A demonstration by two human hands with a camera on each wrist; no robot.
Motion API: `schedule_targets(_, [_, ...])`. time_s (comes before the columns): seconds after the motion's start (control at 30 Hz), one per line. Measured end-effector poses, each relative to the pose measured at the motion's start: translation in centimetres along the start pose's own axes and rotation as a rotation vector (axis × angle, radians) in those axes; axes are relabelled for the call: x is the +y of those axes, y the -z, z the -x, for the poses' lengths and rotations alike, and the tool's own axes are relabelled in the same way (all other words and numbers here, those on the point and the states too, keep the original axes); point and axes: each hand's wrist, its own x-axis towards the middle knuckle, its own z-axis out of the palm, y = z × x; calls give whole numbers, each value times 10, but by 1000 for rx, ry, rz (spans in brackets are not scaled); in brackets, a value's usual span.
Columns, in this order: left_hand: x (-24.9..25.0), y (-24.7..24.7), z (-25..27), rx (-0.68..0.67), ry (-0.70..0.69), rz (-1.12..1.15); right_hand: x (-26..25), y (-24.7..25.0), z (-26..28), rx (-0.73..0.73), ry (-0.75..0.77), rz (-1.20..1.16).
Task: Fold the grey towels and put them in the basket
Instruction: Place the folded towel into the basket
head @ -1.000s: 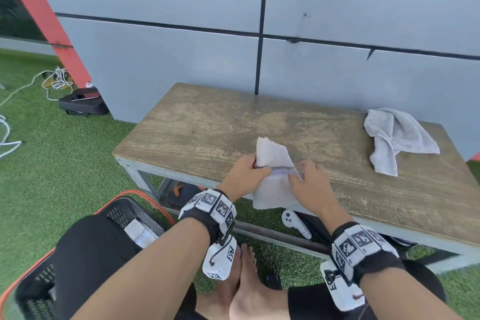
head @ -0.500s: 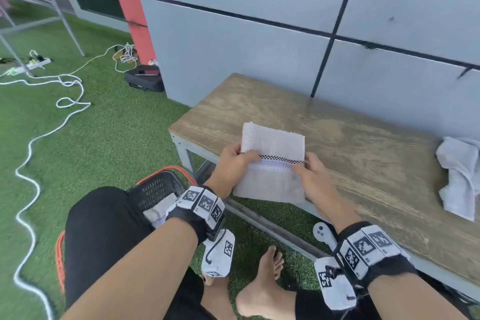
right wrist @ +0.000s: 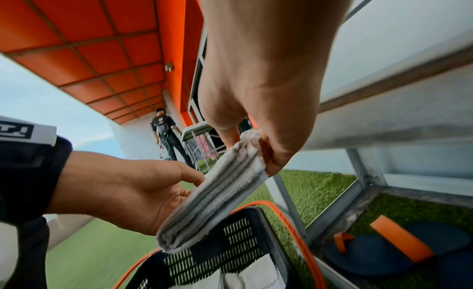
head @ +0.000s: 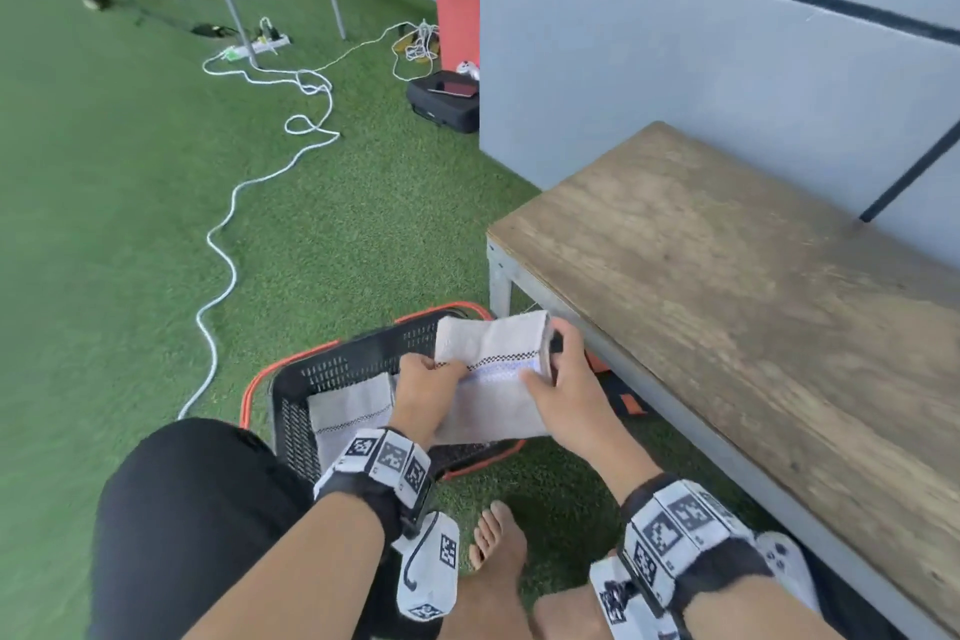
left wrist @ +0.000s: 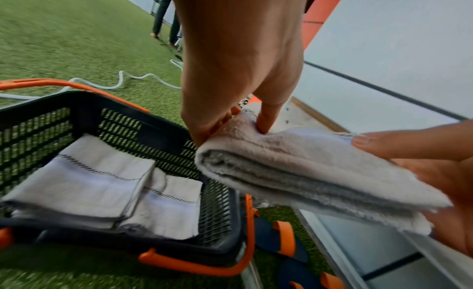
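Note:
A folded grey towel [head: 491,379] with a checkered stripe hangs over the right half of the black basket [head: 332,369], which has orange handles and stands on the grass left of the bench. My left hand [head: 423,387] grips the towel's left edge and my right hand [head: 558,379] pinches its right edge. The left wrist view shows the towel's stacked layers [left wrist: 294,172] above the basket rim [left wrist: 107,103]. In the right wrist view my right hand [right wrist: 256,143] pinches the towel [right wrist: 212,202] by one end. Folded grey towels [head: 348,416] lie inside the basket.
The wooden bench [head: 753,307] stands to the right, its metal leg [head: 500,286] close to the basket. A white cable [head: 223,244] snakes across the grass at left. Orange-and-navy sandals [left wrist: 284,242] lie under the bench. A person [right wrist: 166,135] stands far off.
Both hands carried the folded towel off the bench, leftward and down, to above the basket. My head turned left, so the loose towel on the bench has left the view.

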Motion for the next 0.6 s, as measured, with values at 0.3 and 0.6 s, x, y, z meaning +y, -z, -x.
schedule_targets(0.3, [-74,2,-86,124,180,-210,37,-95,-78,-291,7,350])
schedule_targets(0.6, [-111,-6,-133,126,302,-152,64,-145,-129,-475,-135,495])
